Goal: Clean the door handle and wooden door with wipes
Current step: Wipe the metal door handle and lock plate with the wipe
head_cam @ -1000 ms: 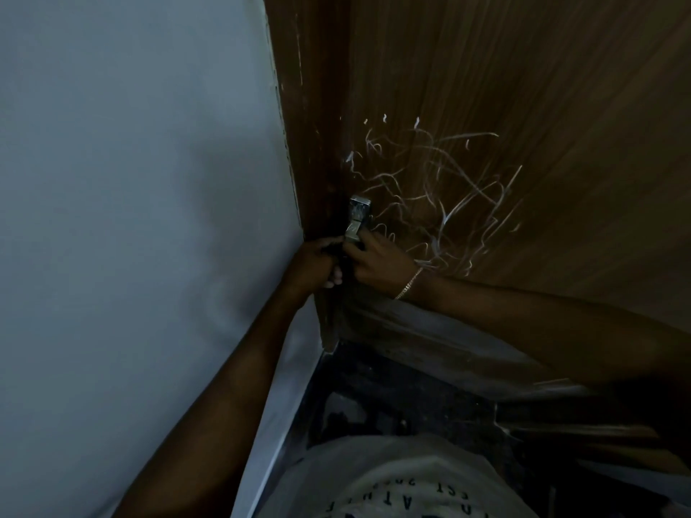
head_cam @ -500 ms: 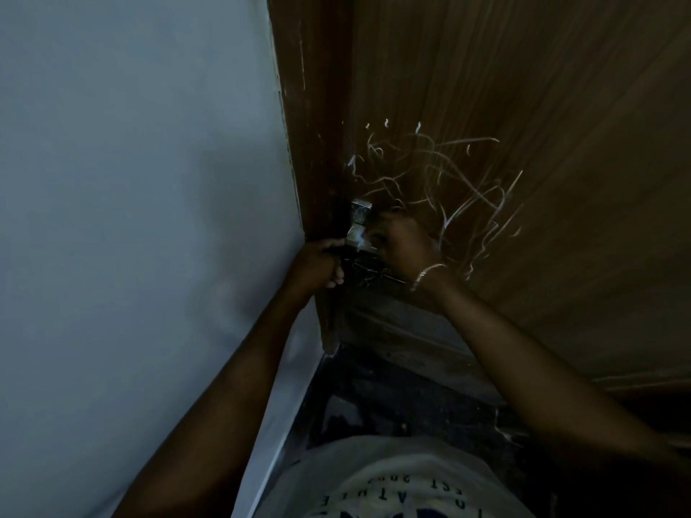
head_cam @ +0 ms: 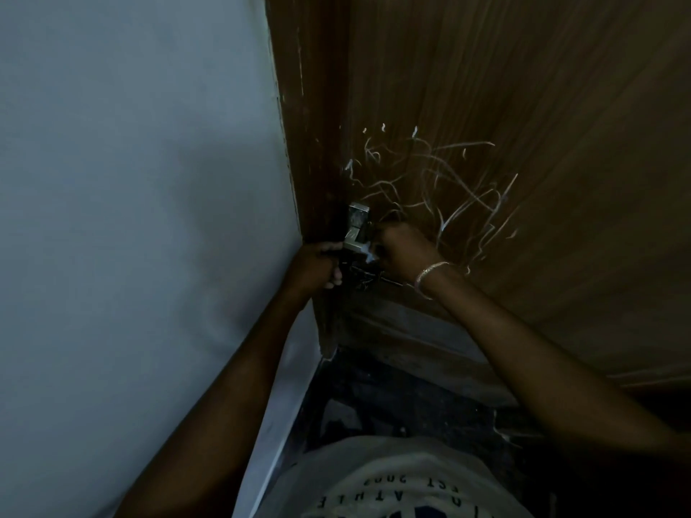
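Observation:
The brown wooden door fills the upper right, with white scribble marks across it. A metal handle or latch sits at the door's left edge. My right hand, a bracelet on its wrist, is closed against the handle with a small pale wipe showing at its fingers. My left hand grips the door edge just left of and below the handle. What lies under the fingers is hidden in the dim light.
A pale wall takes the whole left side, meeting the dark door frame. Dark floor lies below the door, and my light shirt shows at the bottom.
My right hand has risen from below the handle to beside it, and the forearm has swung more upright. The left hand has stayed on the door edge.

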### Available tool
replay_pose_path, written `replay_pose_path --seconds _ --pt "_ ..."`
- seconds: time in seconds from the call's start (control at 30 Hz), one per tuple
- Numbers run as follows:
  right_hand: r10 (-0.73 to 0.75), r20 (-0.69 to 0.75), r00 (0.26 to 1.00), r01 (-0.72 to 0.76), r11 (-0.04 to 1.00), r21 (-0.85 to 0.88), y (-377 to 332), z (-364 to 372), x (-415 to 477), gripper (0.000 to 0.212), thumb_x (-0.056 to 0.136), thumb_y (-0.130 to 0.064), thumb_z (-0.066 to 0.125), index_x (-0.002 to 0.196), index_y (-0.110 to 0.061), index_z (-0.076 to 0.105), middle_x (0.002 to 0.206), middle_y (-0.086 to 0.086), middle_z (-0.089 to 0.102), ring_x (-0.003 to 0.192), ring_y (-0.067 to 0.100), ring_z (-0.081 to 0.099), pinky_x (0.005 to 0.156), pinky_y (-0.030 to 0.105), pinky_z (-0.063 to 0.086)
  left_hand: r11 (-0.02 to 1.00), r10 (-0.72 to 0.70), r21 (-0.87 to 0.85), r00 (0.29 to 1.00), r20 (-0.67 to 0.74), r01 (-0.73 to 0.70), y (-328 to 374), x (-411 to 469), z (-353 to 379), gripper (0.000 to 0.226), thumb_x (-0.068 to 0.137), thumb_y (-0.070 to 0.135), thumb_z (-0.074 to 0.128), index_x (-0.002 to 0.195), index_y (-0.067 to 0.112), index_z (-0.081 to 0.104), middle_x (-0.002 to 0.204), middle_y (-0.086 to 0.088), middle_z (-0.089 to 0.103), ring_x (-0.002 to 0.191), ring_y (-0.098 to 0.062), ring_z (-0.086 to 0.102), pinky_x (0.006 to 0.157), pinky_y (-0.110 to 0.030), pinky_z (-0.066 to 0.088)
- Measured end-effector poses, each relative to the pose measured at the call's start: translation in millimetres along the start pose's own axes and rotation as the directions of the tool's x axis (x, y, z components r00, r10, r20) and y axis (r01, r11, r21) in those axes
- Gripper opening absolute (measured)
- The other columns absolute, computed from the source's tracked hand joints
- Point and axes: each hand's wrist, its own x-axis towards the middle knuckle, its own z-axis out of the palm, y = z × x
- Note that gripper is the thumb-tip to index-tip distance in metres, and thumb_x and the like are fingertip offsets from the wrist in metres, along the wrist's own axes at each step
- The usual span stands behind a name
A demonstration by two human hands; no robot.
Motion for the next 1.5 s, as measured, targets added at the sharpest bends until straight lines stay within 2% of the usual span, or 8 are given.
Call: replay_pose_path --seconds 0.17,0.33,0.57,0.73,0.9,0.97,1.33,1.5 --pt "0.003 -0.042 0.999 -0.003 1.000 0.014 -30.8 7.7 32.1 0.014 0.092 -0.012 0.064 0.096 0.000 0.072 0.100 0.018 0.073 0.094 0.030 0.070 0.070 0.024 0.039 1.000 -0.016 0.023 1.000 -0.011 0.017 4.2 3.4 0.7 0.039 0.101 0.002 0.045 0.137 0.011 0.058 0.071 -0.009 0.062 0.062 -0.019 0.061 0.057 -0.025 0.047" --pt "0.026 -0.088 0.996 -0.017 0.995 0.098 2.5 9.5 -1.8 0.018 0.095 -0.021 0.065 0.103 -0.007 0.072 0.106 0.011 0.071 0.097 0.023 0.068 0.085 0.032 0.053 1.000 -0.004 0.020 1.000 0.003 0.004 7.9 8.2 3.6 0.039 0.100 0.000 0.046 0.136 0.010 0.059 0.070 -0.010 0.063 0.062 -0.019 0.061 0.055 -0.025 0.046" --pt "0.034 -0.159 0.987 -0.027 0.999 0.046 20.3 14.2 -15.3 0.014 0.092 -0.012 0.063 0.091 -0.006 0.076 0.105 0.009 0.066 0.096 0.026 0.066 0.079 0.031 0.050 1.000 0.009 0.016 1.000 -0.002 -0.009 3.8 6.6 4.1 0.040 0.099 0.003 0.049 0.136 0.015 0.059 0.069 -0.006 0.065 0.061 -0.016 0.063 0.057 -0.024 0.049" --pt "0.030 -0.383 0.923 0.001 0.997 0.082 -6.8 30.7 3.2 0.022 0.096 -0.011 0.061 0.116 -0.006 0.069 0.119 0.012 0.061 0.104 0.026 0.061 0.088 0.035 0.053 1.000 0.011 0.011 1.000 0.017 -0.011 3.4 2.9 3.1 0.043 0.098 0.002 0.049 0.138 0.016 0.058 0.073 -0.009 0.066 0.065 -0.019 0.063 0.059 -0.026 0.048" --pt "0.023 -0.226 0.974 -0.040 0.997 -0.073 -36.8 47.6 28.2 0.039 0.097 -0.007 0.052 0.135 -0.006 0.055 0.144 0.019 0.047 0.130 0.039 0.045 0.106 0.047 0.044 0.999 0.002 0.033 1.000 0.005 -0.002 7.8 2.9 6.9 0.029 0.101 0.005 0.045 0.121 0.012 0.065 0.071 -0.012 0.063 0.064 -0.022 0.060 0.058 -0.027 0.047" --pt "0.021 -0.232 0.972 -0.051 0.991 -0.127 -40.5 51.3 25.4 0.037 0.096 -0.010 0.052 0.133 -0.007 0.058 0.141 0.019 0.051 0.127 0.038 0.046 0.105 0.044 0.045 1.000 -0.004 0.029 1.000 -0.004 0.005 8.6 3.2 6.6 0.024 0.104 0.012 0.045 0.104 0.009 0.068 0.070 -0.011 0.062 0.062 -0.022 0.059 0.058 -0.027 0.046" --pt "0.041 -0.263 0.964 -0.091 0.980 -0.177 -48.1 59.7 31.4 0.035 0.097 -0.013 0.051 0.131 -0.007 0.060 0.142 0.019 0.050 0.127 0.040 0.045 0.108 0.043 0.039 0.998 0.011 0.067 1.000 -0.015 -0.010 9.5 5.6 5.6 0.023 0.102 0.011 0.048 0.098 0.006 0.070 0.073 -0.011 0.065 0.064 -0.021 0.061 0.060 -0.026 0.048" --pt "0.061 -0.328 0.943 -0.058 0.998 0.021 -22.8 49.4 15.3 0.034 0.087 -0.004 0.067 0.121 -0.002 0.065 0.130 0.021 0.058 0.111 0.042 0.058 0.093 0.045 0.052 0.998 0.015 0.056 1.000 0.014 -0.016 10.6 8.0 2.8 0.037 0.101 0.002 0.044 0.131 0.011 0.063 0.070 -0.008 0.063 0.061 -0.018 0.061 0.055 -0.024 0.047"
